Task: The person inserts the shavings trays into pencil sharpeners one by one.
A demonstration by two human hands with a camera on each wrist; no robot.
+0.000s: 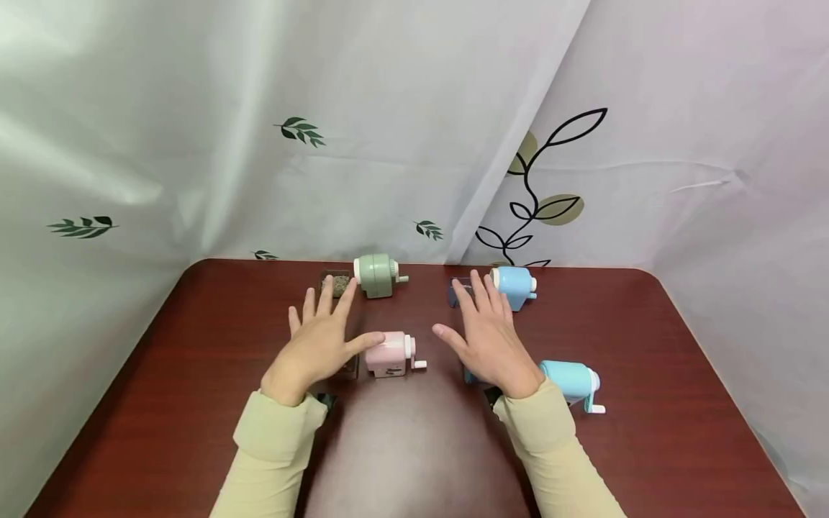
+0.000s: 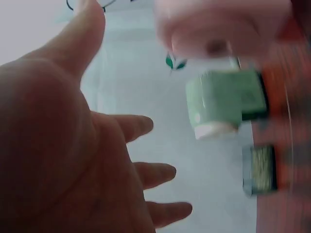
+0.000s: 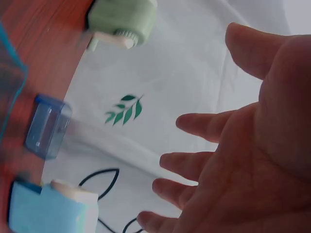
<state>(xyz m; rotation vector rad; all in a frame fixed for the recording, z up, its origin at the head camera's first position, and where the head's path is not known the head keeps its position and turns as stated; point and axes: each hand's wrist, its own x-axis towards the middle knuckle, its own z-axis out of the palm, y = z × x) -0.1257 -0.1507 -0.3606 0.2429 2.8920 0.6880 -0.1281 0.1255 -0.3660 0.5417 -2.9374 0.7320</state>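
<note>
Four crank sharpeners stood on the table [image 1: 424,467] before you, with your hands held out over it. Nearest your left hand [image 1: 315,351] was the pink sharpener [image 1: 391,354]; from the head your thumb tip overlapped its top left edge, while the left wrist view showed a gap between them. That hand gripped nothing, its fingers straight and spread. Behind the pink sharpener stood the green sharpener [image 1: 376,275], its small crank to the right. Just left of the green one, seen between your left fingers, sat a box of shavings [image 1: 340,285]. Another dark box [image 1: 350,367] lay left of the pink one, partly covered by your hand.

Your right hand [image 1: 490,345] was likewise spread, thumb well out, gripping nothing. Beyond its fingers, at the right, stood the blue sharpener [image 1: 514,286], with a clear blue box [image 3: 48,127] near its pale front. Nearer you, right of your wrist, was the turquoise sharpener [image 1: 567,380], its white-handled crank on the right. A blue edge [image 1: 469,375] showed beside your right palm; the rest of that piece was hidden.

Pale yellow sleeves [image 1: 277,439] covered your forearms. Behind the table hung a white cloth [image 1: 369,180] printed with leaves.
</note>
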